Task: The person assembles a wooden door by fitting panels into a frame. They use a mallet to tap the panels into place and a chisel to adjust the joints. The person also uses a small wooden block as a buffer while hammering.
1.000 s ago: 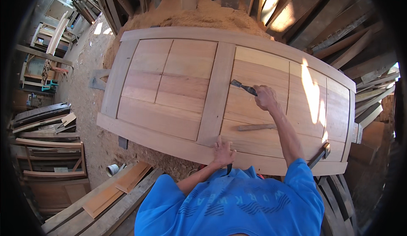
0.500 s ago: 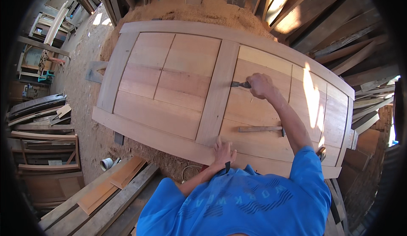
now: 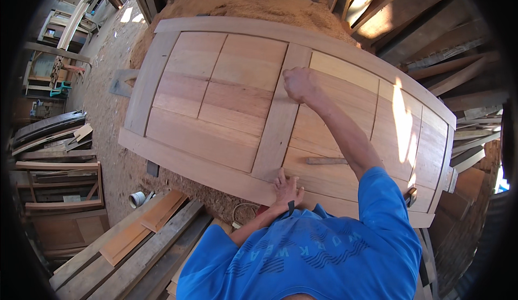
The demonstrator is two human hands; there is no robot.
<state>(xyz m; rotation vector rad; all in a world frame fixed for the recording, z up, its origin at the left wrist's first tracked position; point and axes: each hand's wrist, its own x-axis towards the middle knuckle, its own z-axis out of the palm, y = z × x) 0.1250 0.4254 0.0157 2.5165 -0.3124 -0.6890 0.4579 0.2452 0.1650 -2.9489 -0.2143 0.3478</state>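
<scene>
Wooden door, flat beside the sawdust heap, is best steadied by the left hand, loosely spread and apparently empty, farther from the heap, while the right hand, curled nearer it, contents impossible to tell, should bear evenly

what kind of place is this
It looks like a woodworking shop, probably one making doors or similar joinery: a large framed wooden panel lies in front of the person, sawdust is heaped beyond it, and rough boards lean at the upper right.
</scene>
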